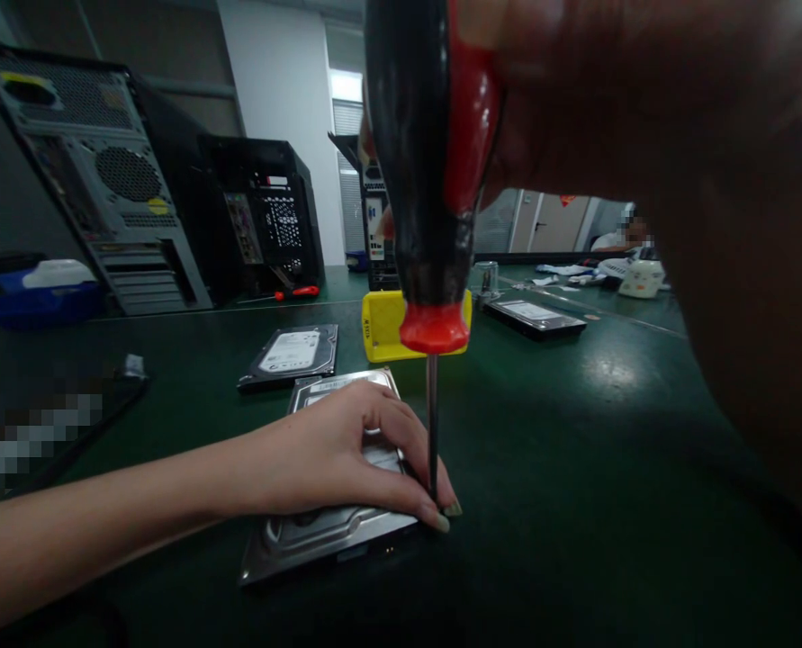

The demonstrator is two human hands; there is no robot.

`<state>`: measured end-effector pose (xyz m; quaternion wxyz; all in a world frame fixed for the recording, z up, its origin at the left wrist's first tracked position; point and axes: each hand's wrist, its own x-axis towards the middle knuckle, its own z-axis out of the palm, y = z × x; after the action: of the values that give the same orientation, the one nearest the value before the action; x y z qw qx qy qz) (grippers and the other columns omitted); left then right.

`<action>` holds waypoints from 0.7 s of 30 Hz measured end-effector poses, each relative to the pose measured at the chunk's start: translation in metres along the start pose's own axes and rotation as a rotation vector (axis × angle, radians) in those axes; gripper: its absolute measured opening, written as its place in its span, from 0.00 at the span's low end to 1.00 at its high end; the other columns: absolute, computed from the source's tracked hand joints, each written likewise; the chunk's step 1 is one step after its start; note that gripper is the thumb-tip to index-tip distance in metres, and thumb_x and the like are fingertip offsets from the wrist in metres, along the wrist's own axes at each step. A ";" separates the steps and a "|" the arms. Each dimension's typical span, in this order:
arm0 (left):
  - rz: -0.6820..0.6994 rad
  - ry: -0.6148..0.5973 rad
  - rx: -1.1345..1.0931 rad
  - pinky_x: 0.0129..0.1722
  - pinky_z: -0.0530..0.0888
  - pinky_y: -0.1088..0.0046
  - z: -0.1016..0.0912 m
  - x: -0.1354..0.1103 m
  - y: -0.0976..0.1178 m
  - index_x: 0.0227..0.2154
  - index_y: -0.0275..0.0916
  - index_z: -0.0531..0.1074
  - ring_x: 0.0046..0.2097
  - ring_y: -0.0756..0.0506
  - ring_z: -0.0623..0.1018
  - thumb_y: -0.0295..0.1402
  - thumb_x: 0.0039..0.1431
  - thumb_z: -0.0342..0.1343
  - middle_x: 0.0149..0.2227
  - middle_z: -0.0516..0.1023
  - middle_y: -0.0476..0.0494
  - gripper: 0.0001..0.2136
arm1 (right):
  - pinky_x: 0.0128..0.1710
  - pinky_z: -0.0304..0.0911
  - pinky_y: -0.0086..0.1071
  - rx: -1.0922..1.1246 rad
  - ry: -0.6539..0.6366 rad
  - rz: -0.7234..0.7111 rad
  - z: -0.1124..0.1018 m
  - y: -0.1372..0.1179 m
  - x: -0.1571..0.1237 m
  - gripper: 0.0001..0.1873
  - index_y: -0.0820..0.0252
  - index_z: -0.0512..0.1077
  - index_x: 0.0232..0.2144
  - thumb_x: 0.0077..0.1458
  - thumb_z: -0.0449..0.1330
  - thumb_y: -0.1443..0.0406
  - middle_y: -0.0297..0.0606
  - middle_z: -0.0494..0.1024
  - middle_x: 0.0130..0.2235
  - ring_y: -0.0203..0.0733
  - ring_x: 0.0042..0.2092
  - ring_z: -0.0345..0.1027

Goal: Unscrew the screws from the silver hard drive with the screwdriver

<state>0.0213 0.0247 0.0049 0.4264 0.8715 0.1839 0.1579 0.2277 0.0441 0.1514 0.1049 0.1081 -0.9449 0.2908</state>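
Observation:
A silver hard drive (319, 533) lies on the green tabletop, its label side up and partly covered by my left hand (366, 450). The thumb and forefinger of that hand pinch together around the tip of a screwdriver (434, 180) at the drive's near right corner. My right hand (576, 99), close to the camera and partly blurred, wraps around the black and red handle. The screwdriver stands upright, its metal shaft pointing down. The screw or hole under the tip is hidden by my fingertips.
Behind lie another hard drive (292, 353), a yellow plastic tray (383, 328) and a third drive (536, 317). Computer cases (130, 180) stand at the back left, near a red-handled screwdriver (299, 292). A blue container (36, 292) sits far left. A person (620, 241) is in the background.

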 end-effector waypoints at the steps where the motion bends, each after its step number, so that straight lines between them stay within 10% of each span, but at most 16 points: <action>1: -0.009 -0.002 -0.008 0.50 0.70 0.73 0.000 0.000 0.000 0.31 0.34 0.79 0.42 0.48 0.79 0.31 0.53 0.63 0.36 0.82 0.46 0.05 | 0.48 0.60 0.27 -0.025 0.069 0.043 0.000 0.001 0.001 0.48 0.76 0.55 0.46 0.32 0.07 0.76 0.25 0.66 0.38 0.24 0.51 0.65; 8: -0.033 -0.009 -0.035 0.48 0.71 0.71 0.000 0.001 0.002 0.31 0.36 0.79 0.41 0.47 0.79 0.30 0.53 0.64 0.36 0.82 0.46 0.04 | 0.41 0.63 0.20 -0.052 0.290 -0.046 0.014 0.012 0.005 0.40 0.73 0.55 0.47 0.43 0.13 0.78 0.25 0.65 0.32 0.16 0.37 0.69; 21: 0.022 -0.060 -0.002 0.51 0.70 0.72 -0.004 -0.001 0.003 0.37 0.36 0.79 0.44 0.46 0.78 0.26 0.52 0.64 0.41 0.81 0.44 0.08 | 0.54 0.57 0.29 -0.329 0.437 -0.118 0.020 0.015 0.017 0.37 0.73 0.58 0.43 0.40 0.17 0.75 0.23 0.64 0.36 0.20 0.46 0.66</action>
<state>0.0194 0.0258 0.0094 0.4308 0.8774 0.1613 0.1363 0.2045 0.0420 0.1316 0.3390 0.0795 -0.9264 0.1434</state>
